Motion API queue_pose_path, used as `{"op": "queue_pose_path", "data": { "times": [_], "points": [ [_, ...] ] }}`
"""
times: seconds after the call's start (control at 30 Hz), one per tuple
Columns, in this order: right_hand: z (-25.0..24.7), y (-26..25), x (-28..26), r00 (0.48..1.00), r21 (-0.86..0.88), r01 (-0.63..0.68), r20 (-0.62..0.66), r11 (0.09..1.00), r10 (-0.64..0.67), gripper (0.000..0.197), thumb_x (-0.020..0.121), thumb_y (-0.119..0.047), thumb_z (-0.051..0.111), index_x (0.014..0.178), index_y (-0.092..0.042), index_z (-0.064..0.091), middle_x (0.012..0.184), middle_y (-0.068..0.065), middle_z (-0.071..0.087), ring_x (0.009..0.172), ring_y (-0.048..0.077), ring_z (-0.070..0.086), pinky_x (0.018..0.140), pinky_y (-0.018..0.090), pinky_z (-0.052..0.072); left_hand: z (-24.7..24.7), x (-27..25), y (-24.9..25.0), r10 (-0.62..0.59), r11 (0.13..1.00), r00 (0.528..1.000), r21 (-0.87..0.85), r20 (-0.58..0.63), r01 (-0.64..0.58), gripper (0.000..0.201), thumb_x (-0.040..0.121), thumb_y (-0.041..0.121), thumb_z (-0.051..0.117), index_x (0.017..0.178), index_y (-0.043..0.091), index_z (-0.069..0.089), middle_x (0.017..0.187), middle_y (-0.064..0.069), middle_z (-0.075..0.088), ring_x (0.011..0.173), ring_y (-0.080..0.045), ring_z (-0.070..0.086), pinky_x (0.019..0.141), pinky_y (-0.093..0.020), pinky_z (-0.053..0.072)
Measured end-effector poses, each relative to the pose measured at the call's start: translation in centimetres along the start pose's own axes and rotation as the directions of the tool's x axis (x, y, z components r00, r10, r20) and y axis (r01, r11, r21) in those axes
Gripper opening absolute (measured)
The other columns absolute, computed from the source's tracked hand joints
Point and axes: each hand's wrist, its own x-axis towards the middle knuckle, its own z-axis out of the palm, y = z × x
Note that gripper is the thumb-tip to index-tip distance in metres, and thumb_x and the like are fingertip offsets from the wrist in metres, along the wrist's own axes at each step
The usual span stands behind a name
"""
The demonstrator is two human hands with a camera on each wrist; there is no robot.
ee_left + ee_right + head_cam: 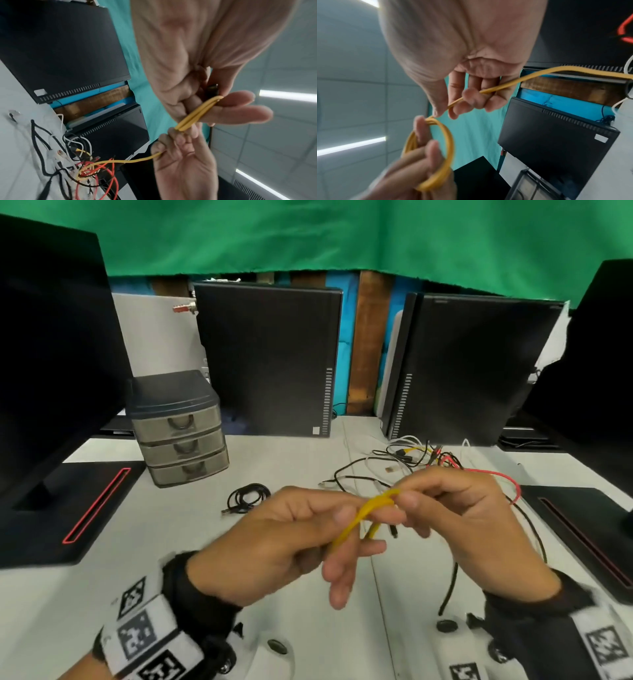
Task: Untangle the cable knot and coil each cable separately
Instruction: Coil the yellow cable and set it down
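Both hands are raised above the bench [308, 460], nearest the head camera, with marker-printed bands on the wrists. Behind them, the biggest things on the bench are two dark monitors at the outer edges and two upright black computer cases [270, 357] at the back under a green cloth [342, 234]. A grey three-drawer organiser [178, 428] stands left of centre.

Right of centre lies the cable knot [421, 457], a loose tangle of black, white, red and yellow leads spread on the bench in front of the right-hand case. A small coiled black cable [248, 497] lies apart from it, nearer the drawers.

The left hand [274, 546] pinches a small coil of the yellow cable [436, 148] between thumb and fingers, its remaining fingers loosely extended; several yellow loops lie side by side in that grip. The right hand [455, 515] has its fingers curled around the same yellow cable just beside the coil, fingertips nearly touching those of the left. From the right hand the yellow strand runs down into the knot.
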Motion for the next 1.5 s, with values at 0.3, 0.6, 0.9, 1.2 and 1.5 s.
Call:
{"op": "queue_pose_path", "data": {
  "times": [0.3, 0.6, 0.9, 1.2, 1.5],
  "points": [
    [5.7, 2.8, -2.3, 0.942, -0.247, -0.143, 0.261, 0.958, 0.208, 0.027, 0.103, -0.032, 0.053, 0.125, -0.037, 0.067, 0.077, -0.003, 0.067, 0.075, 0.009, 0.064, 0.077, 0.027, 0.053, -1.7, -0.5, 3.1, 0.304, 0.939, 0.802, 0.021, -0.513, -0.343, 0.042, 0.099, 0.018, 0.038, 0.132, 0.001, 0.056, 0.084, -0.001, 0.071, 0.101, -0.022, 0.071, 0.103, -0.032, 0.048],
    [2.6, -3.0, -2.0, 0.989, -0.354, 0.086, 0.142, 0.931, -0.037, 0.011, 0.096, -0.032, 0.062, 0.096, -0.029, 0.073, 0.067, 0.001, 0.064, 0.057, 0.016, 0.055, 0.056, 0.031, 0.046, -3.0, 0.0, -1.2, 0.204, 0.535, 0.913, 0.822, -0.352, 0.197, 0.045, 0.101, 0.046, 0.040, 0.077, 0.020, 0.067, 0.080, 0.002, 0.072, 0.098, -0.021, 0.068, 0.091, -0.043, 0.048],
    [1.3, 0.9, -0.1, 0.997, -0.123, -0.008, -0.080, 0.992, -0.002, 0.016, 0.091, -0.028, 0.069, 0.100, -0.021, 0.079, 0.067, -0.003, 0.068, 0.057, 0.009, 0.055, 0.055, 0.020, 0.044, -0.6, -0.8, 1.8, 0.094, 0.995, 0.995, -0.033, -0.037, -0.095, 0.043, 0.102, 0.027, 0.049, 0.127, -0.007, 0.059, 0.066, 0.004, 0.056, 0.060, -0.014, 0.064, 0.109, -0.041, 0.041],
    [6.0, -1.8, -2.7, 0.875, -0.358, -0.113, 0.406, 0.927, 0.263, 0.030, 0.100, -0.041, 0.053, 0.129, -0.050, 0.057, 0.052, -0.002, 0.046, 0.051, 0.012, 0.043, 0.056, 0.017, 0.035, -3.1, 0.2, 1.4, 0.478, 0.806, 0.697, 0.582, -0.534, -0.107, 0.031, 0.104, 0.027, 0.038, 0.101, 0.021, 0.069, 0.072, 0.008, 0.066, 0.102, -0.018, 0.069, 0.101, -0.025, 0.044],
    [0.0, -2.5, -0.8, 0.994, -0.334, 0.029, -0.087, 0.942, -0.062, 0.016, 0.088, -0.042, 0.070, 0.082, -0.029, 0.076, 0.065, 0.003, 0.067, 0.057, 0.015, 0.057, 0.053, 0.022, 0.044, -1.3, 0.1, 0.2, -0.115, 0.854, 0.927, 0.441, -0.358, 0.277, 0.054, 0.104, 0.042, 0.036, 0.070, 0.026, 0.076, 0.049, -0.003, 0.046, 0.063, -0.038, 0.062, 0.095, -0.030, 0.050]
  ]
}}
